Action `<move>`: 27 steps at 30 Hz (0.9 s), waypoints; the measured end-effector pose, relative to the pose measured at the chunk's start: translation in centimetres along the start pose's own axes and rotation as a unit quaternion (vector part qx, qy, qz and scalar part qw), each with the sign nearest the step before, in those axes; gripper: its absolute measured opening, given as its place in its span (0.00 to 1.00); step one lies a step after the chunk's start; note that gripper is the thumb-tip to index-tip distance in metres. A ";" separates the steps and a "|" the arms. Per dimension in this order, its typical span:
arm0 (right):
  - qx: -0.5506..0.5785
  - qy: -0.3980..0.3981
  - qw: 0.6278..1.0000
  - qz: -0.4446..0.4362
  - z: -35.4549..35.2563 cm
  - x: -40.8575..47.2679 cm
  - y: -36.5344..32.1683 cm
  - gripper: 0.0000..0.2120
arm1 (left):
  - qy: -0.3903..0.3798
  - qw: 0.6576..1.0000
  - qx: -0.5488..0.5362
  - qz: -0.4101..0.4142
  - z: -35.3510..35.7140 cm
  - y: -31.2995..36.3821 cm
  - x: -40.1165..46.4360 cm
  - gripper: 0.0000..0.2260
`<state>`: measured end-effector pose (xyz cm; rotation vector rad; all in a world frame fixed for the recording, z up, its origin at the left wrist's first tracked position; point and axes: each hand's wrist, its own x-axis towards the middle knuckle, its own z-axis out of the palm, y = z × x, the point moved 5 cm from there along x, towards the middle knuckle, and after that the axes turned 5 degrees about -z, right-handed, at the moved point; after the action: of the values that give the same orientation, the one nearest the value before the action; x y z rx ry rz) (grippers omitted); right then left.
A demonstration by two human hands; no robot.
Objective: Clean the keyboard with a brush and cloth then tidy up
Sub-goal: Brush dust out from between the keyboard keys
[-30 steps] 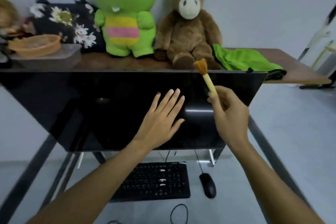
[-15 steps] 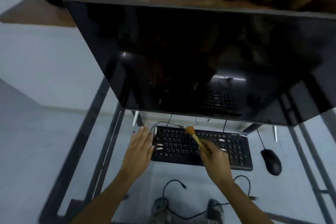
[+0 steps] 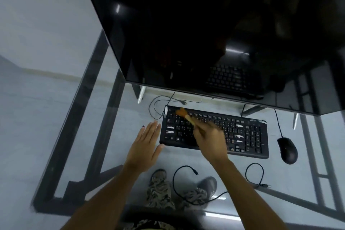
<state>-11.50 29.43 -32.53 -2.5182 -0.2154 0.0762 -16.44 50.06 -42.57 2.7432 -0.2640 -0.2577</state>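
One black plastic keyboard lies flat on a glass desk top, a long rectangle of matte keys with pale legends; several keys carry whitish smears. Over its left part the right hand has its fingers curled round the pale yellow handle of one small brush. The brush's tuft is orange, soft and splayed, and it sits at the keyboard's upper left corner rows; the hand and brush are blurred, so whether the bristles touch the keys cannot be told. The left hand lies just beside the keyboard's left end with fingers straight and close together, palm down, the thumb near the lower left corner of the keyboard; one fingernail looks dark.

One black mouse, smooth and rounded, sits to the right of the keyboard, apart from it, with a thin cord running up from it. Above both stands one large monitor, its glossy dark screen mirroring the keyboard. Thin black cables loop on the glass near the front edge and behind the keyboard. Dark metal frame bars show through the transparent top, as do two feet in patterned shoes on the pale floor.
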 end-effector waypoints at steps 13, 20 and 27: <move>-0.080 -0.049 0.995 0.044 -0.8 2.5 0.5 0.15 | 0.016 1.000 -0.002 -0.002 -0.1 0.0 0.0 0.27; -0.011 -0.073 0.997 0.025 -0.4 2.7 -0.9 0.15 | 0.019 1.000 -0.006 -0.002 -0.1 -0.1 0.0 0.27; 0.227 0.098 0.947 0.206 -2.0 2.3 1.9 0.07 | 0.023 1.000 -0.009 0.001 -0.2 0.0 0.0 0.27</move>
<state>-8.76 27.22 -32.00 -2.0522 0.3731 0.0344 -16.39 50.14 -42.41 2.7262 -0.2501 -0.1952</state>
